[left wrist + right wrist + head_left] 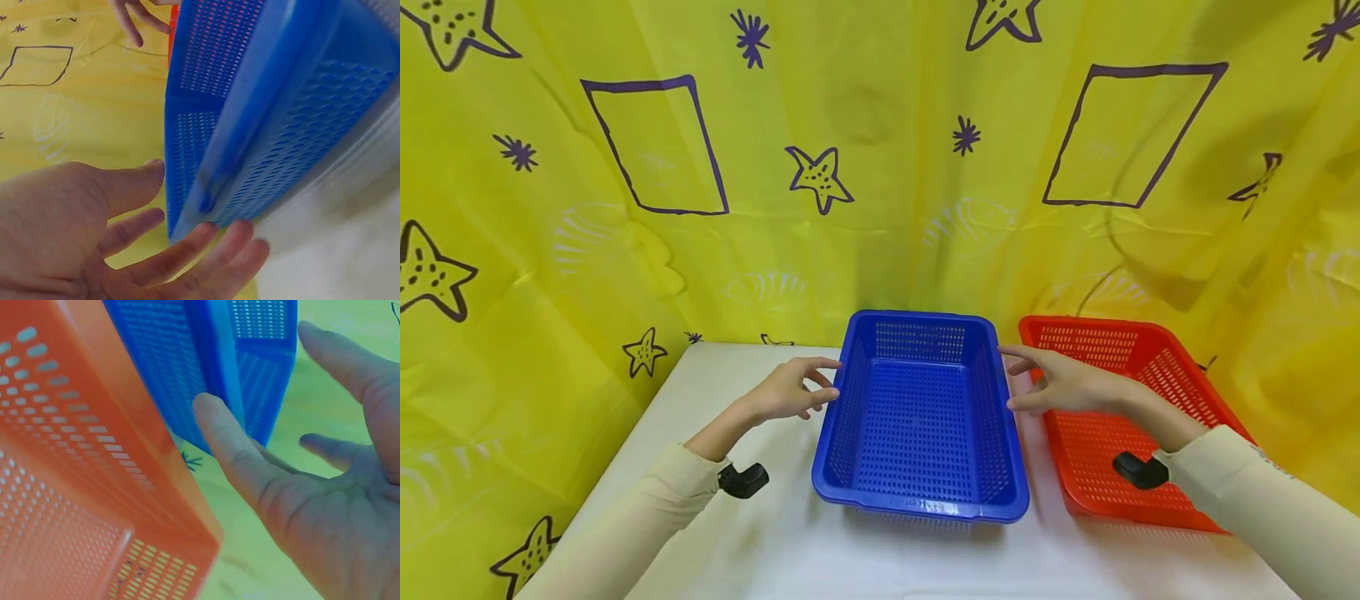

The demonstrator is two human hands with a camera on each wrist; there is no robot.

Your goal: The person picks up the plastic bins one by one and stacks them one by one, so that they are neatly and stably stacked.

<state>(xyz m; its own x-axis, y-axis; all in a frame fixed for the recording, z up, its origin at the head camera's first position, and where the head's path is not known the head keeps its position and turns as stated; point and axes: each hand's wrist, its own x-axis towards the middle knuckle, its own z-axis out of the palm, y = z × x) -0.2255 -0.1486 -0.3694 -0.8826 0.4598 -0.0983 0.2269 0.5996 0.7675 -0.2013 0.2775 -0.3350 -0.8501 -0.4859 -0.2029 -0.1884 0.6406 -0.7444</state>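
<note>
A blue perforated plastic basket (917,506) stands on the white table in the middle of the head view, with nothing inside it. On its left side my left hand (793,388) is spread, thumb and fingertips right at the rim; the left wrist view shows the fingers (181,250) loosely bent beside the outer wall. Across from it my right hand (1060,382) reaches to the right rim, fingers parted, over the near edge of a red basket (1150,508). In the right wrist view the thumb and fingers lie extended around the blue rim (228,375), not curled round it.
The red perforated basket stands close to the right of the blue one, under my right forearm. A yellow curtain (895,250) with purple starfish drawings hangs behind and around the white table (700,542). Black wrist mounts (743,481) sit below both cuffs.
</note>
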